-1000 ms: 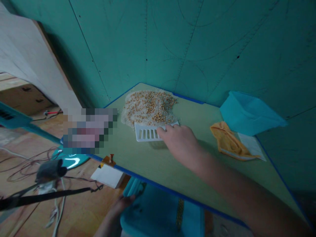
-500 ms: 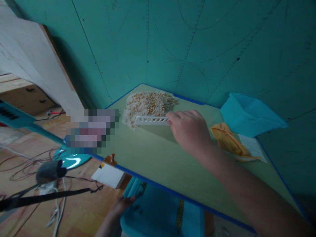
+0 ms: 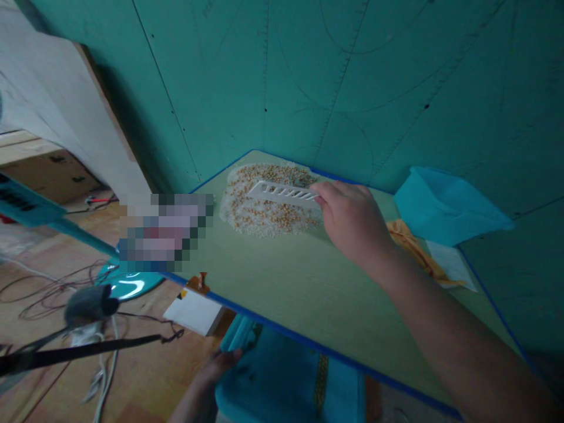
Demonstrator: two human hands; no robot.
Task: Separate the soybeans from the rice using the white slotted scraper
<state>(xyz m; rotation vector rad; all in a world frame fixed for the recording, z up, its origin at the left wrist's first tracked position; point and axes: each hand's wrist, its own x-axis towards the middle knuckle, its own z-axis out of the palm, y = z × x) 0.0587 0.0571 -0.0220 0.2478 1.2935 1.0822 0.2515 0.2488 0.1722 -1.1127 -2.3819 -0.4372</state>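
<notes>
My right hand is closed on one end of a white slotted plastic scoop, held tilted over a pile of yellow beans mixed with white grains at the far corner of the green table. My left hand rests low by my lap below the table's front edge, against turquoise cloth; its fingers are mostly hidden.
A turquoise plastic tub lies at the right against the wall, with a yellow cloth and a white sheet beside it. Turquoise walls close the corner. Cables, a white box and a teal dish lie on the floor at the left.
My right hand has lifted the scoop from the near edge of the pile and carried it away from me, over the pile. The pile now spreads nearer to me. My left hand has stayed put.
</notes>
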